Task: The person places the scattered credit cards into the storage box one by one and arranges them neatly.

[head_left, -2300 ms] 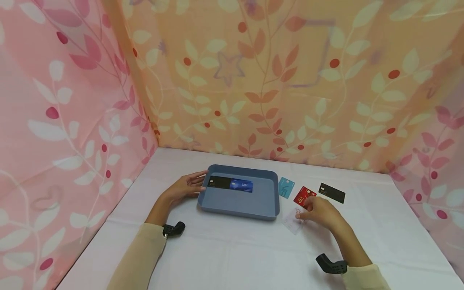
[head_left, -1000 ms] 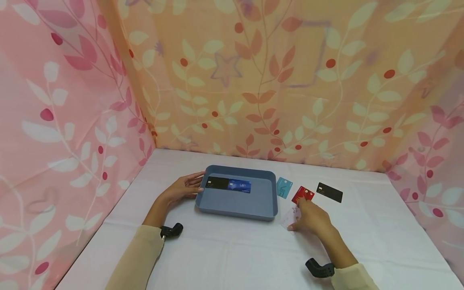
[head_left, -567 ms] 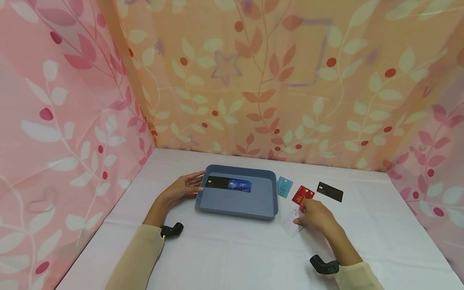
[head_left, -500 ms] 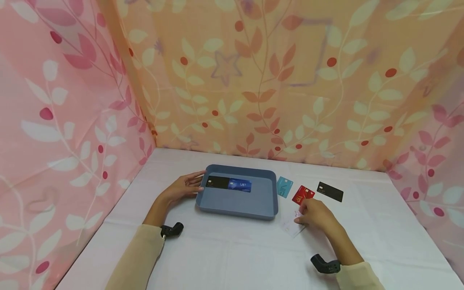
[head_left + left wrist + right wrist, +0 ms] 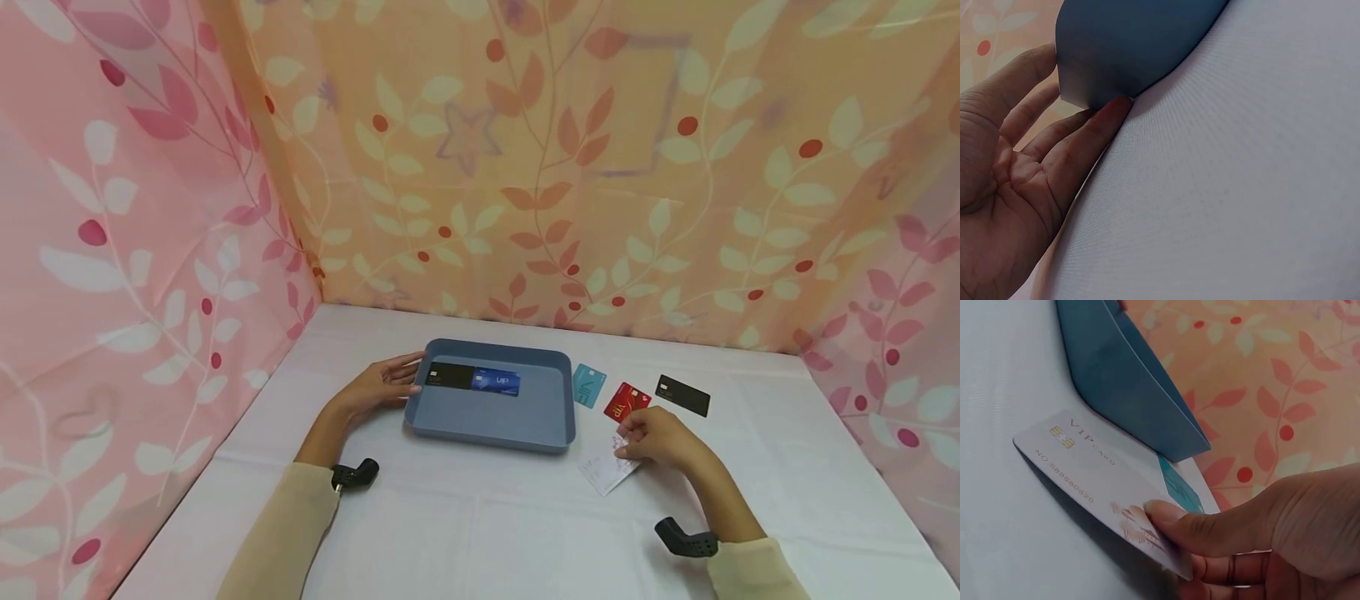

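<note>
My right hand [image 5: 663,437] pinches a white VIP card [image 5: 1094,472] by one end, thumb on its printed face. In the right wrist view the card is tilted, with a shadow beneath it. My left hand [image 5: 378,387] touches the left end of the blue-grey tray [image 5: 487,429], its fingers fairly straight along the outer wall [image 5: 1122,50]. Inside the tray, a black card [image 5: 448,376] and a blue VIP card [image 5: 497,382] lie end to end near the back wall.
Right of the tray a light-blue card [image 5: 588,385], a red card [image 5: 626,400] and another black card [image 5: 682,395] lie on the white tablecloth [image 5: 450,533]. Patterned curtains [image 5: 465,208] rise behind and at both sides.
The right hand reached down to the white card, and now grips it with its near edge swung up and toward the right. The left hand stays at the tray.
</note>
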`<state>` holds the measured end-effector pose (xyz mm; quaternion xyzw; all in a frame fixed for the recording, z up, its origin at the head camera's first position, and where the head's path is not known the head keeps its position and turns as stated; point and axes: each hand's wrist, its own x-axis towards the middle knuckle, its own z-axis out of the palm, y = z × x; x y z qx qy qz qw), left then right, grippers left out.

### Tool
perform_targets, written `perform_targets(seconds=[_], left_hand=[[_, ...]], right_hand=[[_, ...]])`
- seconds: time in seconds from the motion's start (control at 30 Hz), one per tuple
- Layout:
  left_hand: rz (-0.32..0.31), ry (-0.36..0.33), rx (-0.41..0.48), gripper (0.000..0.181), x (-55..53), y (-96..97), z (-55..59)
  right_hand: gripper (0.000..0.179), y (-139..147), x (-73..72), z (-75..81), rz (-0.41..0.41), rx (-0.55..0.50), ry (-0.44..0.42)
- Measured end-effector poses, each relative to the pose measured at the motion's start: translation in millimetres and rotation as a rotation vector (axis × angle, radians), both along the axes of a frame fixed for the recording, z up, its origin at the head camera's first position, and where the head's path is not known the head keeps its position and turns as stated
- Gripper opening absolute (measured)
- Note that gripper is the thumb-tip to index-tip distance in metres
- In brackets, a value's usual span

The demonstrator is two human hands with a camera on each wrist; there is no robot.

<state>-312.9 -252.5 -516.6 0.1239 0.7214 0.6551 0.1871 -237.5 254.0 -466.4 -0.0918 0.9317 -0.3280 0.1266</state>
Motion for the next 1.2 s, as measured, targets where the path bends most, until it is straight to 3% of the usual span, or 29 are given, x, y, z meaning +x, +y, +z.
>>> perform_targets(seconds=[0.23,0.37,0.63,0.83,1.2], left_hand=[[0.001,0.001,0.002,0.073,-0.9,0.4,-1.1],[0.006,-0.003,0.004,0.073,-1.1,0.6,-1.6],[0.025,-0.022,-0.006,0.072,-0.3,0.4,0.1],[0.023,-0.017,-0.008,0.073,0.0,0.0,1.6],[0.029,-0.020,-0.008,0.070,0.2,0.1,0.2]], right_hand=[[0.019,16.3,-5.0,-3.0,0.091,-0.221,-0.125],[0.022,25.5,-7.9,-5.3,0.068,-0.267,-0.205],[0.030,38.2,-12.2,-5.6,0.036,-0.358,-0.284],[0.038,43.7,-13.6,-3.9,-0.003,-0.433,-0.298],[0.044,48.4,-14.6,-4.1,-0.096,-0.480,-0.259]])
